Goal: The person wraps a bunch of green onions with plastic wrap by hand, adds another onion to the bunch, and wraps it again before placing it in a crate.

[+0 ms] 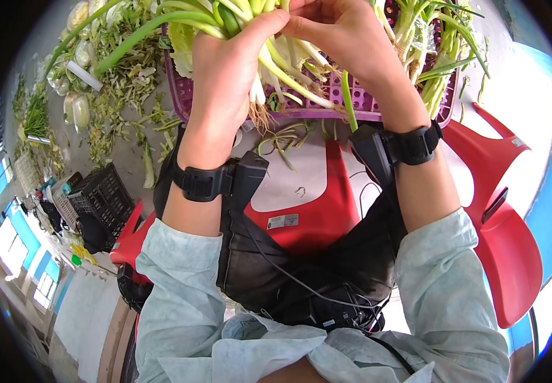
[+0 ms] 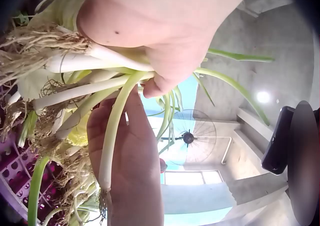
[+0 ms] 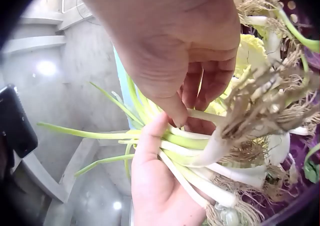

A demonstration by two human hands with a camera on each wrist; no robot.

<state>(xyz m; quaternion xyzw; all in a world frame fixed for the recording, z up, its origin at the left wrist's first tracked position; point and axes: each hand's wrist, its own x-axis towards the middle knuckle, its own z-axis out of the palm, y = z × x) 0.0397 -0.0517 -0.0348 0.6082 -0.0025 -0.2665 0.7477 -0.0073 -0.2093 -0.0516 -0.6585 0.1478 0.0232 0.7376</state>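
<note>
A bunch of green onions (image 1: pixel 292 76) with white stems and brown roots hangs over a purple crate. The left hand (image 1: pixel 225 76) grips the bunch, its thumb across the stems; in the right wrist view the left hand (image 3: pixel 162 186) lies under the white stems (image 3: pixel 220 191). Beside it, the right hand (image 1: pixel 346 38) has thumb and fingers brought together at the bunch. In the right wrist view, the right hand (image 3: pixel 175 51) pinches one thin stem (image 3: pixel 205 117). The left wrist view shows the left hand (image 2: pixel 160 31) above the roots (image 2: pixel 30 51).
The purple crate (image 1: pixel 365 110) holds more onions (image 1: pixel 439 70) on the right and leafy cabbage (image 1: pixel 180 48). Trimmings (image 1: pixel 110 115) litter the floor at left, near a black crate (image 1: pixel 105 198). Red plastic stools (image 1: pixel 509 255) stand close by the legs.
</note>
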